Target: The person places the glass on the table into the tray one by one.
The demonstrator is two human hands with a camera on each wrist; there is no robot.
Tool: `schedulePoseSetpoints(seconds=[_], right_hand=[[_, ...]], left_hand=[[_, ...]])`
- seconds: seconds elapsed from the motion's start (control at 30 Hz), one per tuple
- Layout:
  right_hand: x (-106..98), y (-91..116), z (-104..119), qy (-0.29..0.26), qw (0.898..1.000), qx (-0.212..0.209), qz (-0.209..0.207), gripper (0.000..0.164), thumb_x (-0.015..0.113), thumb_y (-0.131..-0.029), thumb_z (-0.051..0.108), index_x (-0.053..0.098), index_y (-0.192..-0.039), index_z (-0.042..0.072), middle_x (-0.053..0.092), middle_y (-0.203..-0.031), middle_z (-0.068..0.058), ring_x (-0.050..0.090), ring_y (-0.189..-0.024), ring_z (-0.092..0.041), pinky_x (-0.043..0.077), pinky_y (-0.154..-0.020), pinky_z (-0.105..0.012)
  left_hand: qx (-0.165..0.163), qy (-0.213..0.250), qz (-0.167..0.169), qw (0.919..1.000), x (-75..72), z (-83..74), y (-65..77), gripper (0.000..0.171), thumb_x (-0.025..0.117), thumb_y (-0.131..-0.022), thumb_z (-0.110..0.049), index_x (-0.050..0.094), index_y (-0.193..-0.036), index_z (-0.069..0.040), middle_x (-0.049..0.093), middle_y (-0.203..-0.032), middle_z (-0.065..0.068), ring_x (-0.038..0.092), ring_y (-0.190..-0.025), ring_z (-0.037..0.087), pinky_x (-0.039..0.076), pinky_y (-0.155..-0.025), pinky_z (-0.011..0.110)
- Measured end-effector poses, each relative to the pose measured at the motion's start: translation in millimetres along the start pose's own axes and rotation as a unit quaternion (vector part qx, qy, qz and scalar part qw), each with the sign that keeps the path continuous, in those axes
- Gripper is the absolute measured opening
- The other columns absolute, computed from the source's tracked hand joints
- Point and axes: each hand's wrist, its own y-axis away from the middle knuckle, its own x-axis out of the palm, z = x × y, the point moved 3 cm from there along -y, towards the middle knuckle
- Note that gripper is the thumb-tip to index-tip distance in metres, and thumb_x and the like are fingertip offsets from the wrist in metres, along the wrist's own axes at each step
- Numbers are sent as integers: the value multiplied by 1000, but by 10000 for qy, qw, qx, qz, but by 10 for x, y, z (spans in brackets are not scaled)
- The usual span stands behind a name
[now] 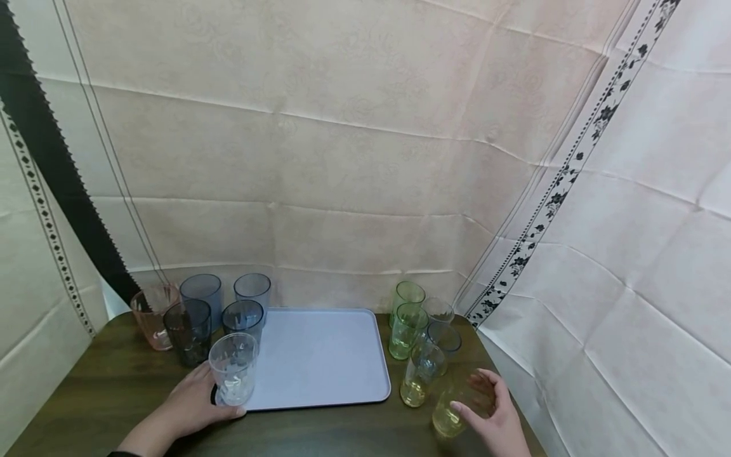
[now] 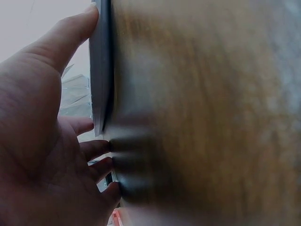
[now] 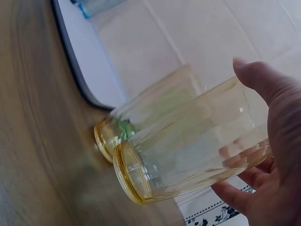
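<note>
My left hand (image 1: 191,401) is at the tray's front left corner, fingers spread, close beside a clear glass tumbler (image 1: 233,368). In the left wrist view its thumb (image 2: 82,22) lies against the rim of the white tray (image 2: 96,70), and the lower fingertips reach the tabletop. At the right, my right hand (image 1: 498,416) is loosely around a yellow glass tumbler (image 3: 188,146) that stands upright on the table. The thumb (image 3: 254,75) stands off its side, while fingers show through the glass. Directly behind stands another yellow tumbler (image 1: 415,387).
Left of the tray stand a pink tumbler (image 1: 157,317), a dark tumbler (image 1: 190,333) and several bluish ones (image 1: 202,295). Beyond the yellow tumblers are green tumblers (image 1: 404,333) and a dark-rimmed one (image 1: 445,339). Cloth (image 1: 365,158) hangs around the wooden table (image 1: 320,431).
</note>
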Motion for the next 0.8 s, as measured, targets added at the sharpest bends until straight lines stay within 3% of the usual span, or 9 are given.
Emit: schedulePoseSetpoints(seconds=[0.13,0.37,0.63,0.8], right_hand=[[33,62,117,-194,9993,-289,-103,82,96,-88,8,45,-152,1,60,-139,-19,63,-119,-1,63,-94,-28],[208,164,413,-711,9923,-1000,161,81,96,-81,-5,50,-148,0,65,-131,-20,71,-114,-10,64,-92,-29],[741,140,640,-976,9804,-956,1423,86,99,-78,4,52,-150,10,68,-136,-10,71,-118,-19,61,-100,-31],[1107,132,774,-1315,9564,-1324,2246,82,95,-87,9,48,-154,9,63,-140,-20,69,-122,-29,60,-104,-37]], left_hand=[[12,25,-36,10000,-6,-11,7,126,88,-81,-73,41,-161,12,36,-162,47,36,-147,70,37,-111,85],[-39,19,-31,10000,-12,-21,15,126,89,-80,-73,42,-161,11,36,-162,47,36,-146,70,37,-110,85],[-32,75,-47,10000,-24,-26,14,127,90,-79,-72,41,-161,11,36,-163,46,36,-147,69,37,-111,84],[-15,95,-69,9999,-8,-13,19,126,91,-79,-72,42,-162,10,37,-163,45,36,-148,68,37,-112,84]])
